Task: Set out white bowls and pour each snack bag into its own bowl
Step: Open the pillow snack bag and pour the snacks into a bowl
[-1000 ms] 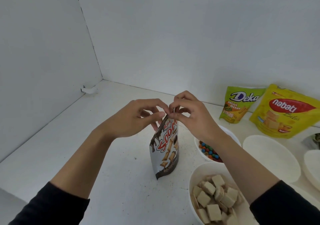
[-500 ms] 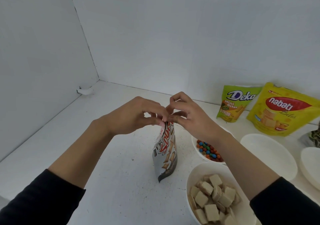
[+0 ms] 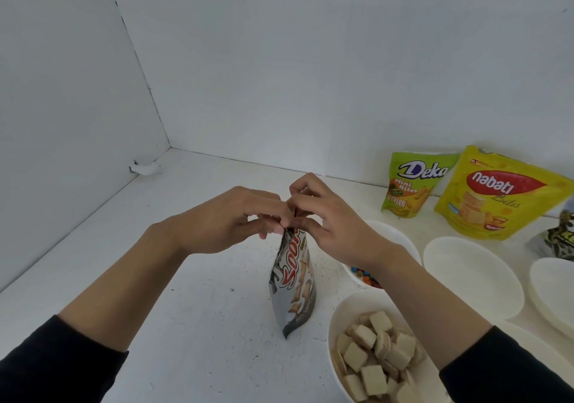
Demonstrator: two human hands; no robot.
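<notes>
Pinching the silver snack bag's [image 3: 293,281] top seam, left hand [image 3: 230,219] and right hand [image 3: 326,225] meet. Pull apart evenly, keeping it upright beside the wafer bowl [image 3: 338,325].

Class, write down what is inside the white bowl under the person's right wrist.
A few small multicoloured candies show at the near edge of the white bowl. The right hand and wrist cover the rest of its inside, so how full it is cannot be seen.
</notes>
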